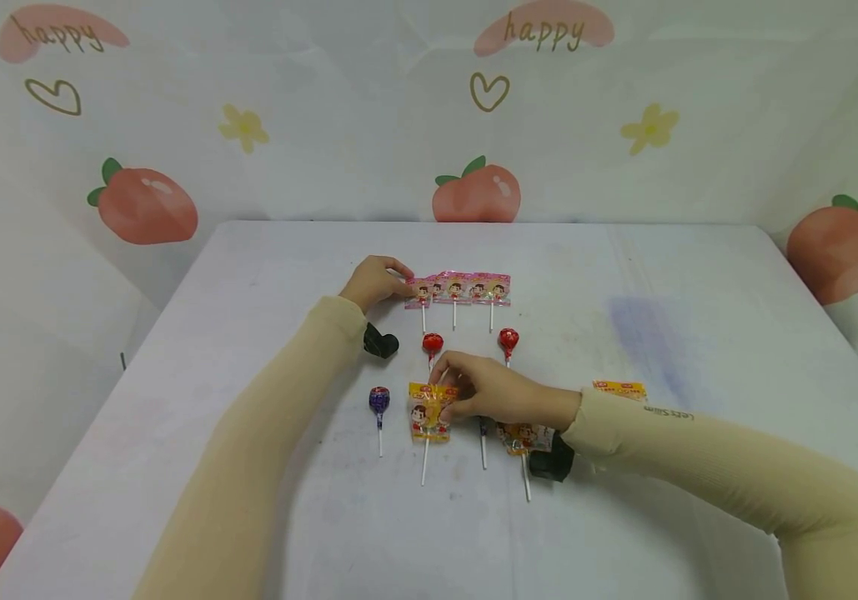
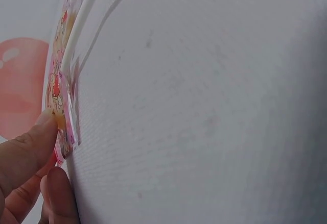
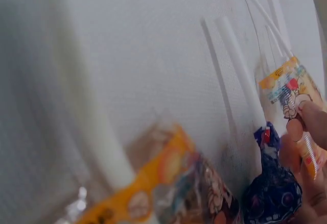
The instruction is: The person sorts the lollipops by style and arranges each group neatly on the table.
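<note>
The left hand (image 1: 378, 283) is in the upper middle of the frame. Its thumb and finger pinch the edge of a pink candy pack (image 1: 419, 292), the left end of a row of pink lollipops (image 1: 456, 288). The right hand (image 1: 499, 389), in the middle, pinches the side of a yellow lollipop pack (image 1: 426, 410), and its white stick points down.

Just above the right hand are two red lollipops (image 1: 508, 340), set apart from each other. A purple lollipop (image 1: 379, 401) is to the left of the yellow pack. Another purple lollipop (image 3: 271, 196) is close by the right hand, best seen in the right wrist view. A second yellow pack (image 1: 526, 440) lies below the right hand, and a third one (image 1: 619, 388) peeks out above the sleeve (image 1: 699, 450).

The pink row looks lined up, and the red ones look set. The yellow ones are spread about on the desk (image 1: 736, 333), so I think that part is not done.
</note>
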Tool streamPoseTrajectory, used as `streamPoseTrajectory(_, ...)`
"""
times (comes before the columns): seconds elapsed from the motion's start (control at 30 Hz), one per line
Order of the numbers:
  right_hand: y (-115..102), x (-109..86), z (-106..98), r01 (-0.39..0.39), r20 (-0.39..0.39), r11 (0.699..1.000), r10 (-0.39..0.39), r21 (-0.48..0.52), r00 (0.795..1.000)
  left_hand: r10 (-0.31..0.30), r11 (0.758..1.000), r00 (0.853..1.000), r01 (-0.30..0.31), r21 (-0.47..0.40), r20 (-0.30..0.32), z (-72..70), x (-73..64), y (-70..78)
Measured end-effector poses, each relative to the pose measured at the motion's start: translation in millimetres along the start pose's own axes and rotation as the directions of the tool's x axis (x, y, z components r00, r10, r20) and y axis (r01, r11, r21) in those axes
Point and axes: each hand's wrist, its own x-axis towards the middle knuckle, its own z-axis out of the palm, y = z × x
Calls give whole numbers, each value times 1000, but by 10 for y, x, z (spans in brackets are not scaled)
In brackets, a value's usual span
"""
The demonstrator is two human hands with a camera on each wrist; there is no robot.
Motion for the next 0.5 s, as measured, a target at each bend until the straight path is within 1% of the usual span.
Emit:
streamPoseTrajectory(0.13,4,-2,-13,26,-4,999,-26,31,1000,0,1000,1000,0,-1,0,-2,0,2)
streamPoseTrajectory(0.37,-22,9,-48,31,-3,990,-31,136,1000,2,1000,1000,-2,-8,2,1,10,-1)
streamPoseTrajectory(0.5,-55,13,-75,76,-20,987,-74,139,997,7,1000,1000,-7,-7,-1,3,9,-10)
